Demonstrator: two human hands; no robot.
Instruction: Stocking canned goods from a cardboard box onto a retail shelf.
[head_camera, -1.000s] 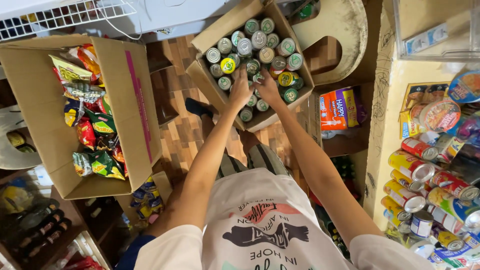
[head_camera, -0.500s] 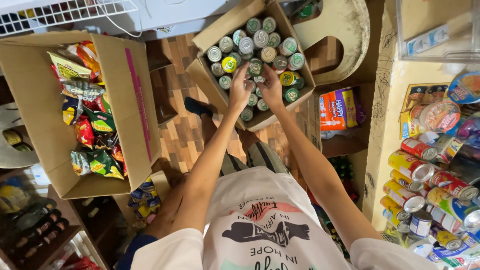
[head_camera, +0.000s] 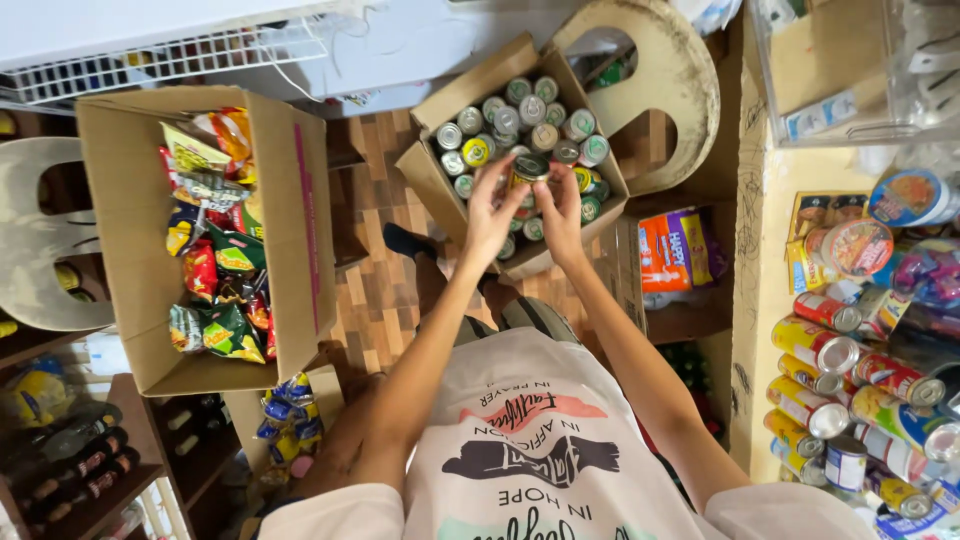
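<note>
Both hands grip one tin can (head_camera: 529, 168) above the cardboard box of cans (head_camera: 437, 186): left hand (head_camera: 492, 210) on its left side, right hand (head_camera: 561, 212) on its right, fingers curled closed against it. A larger snack-packet box (head_camera: 130, 225) sits well left of the can box.

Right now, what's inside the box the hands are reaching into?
The cardboard box is packed with upright cans, silver tops showing. The left hand and right hand hold one can together above them. The hands cover several cans, and anything underneath the cans is hidden.
</note>
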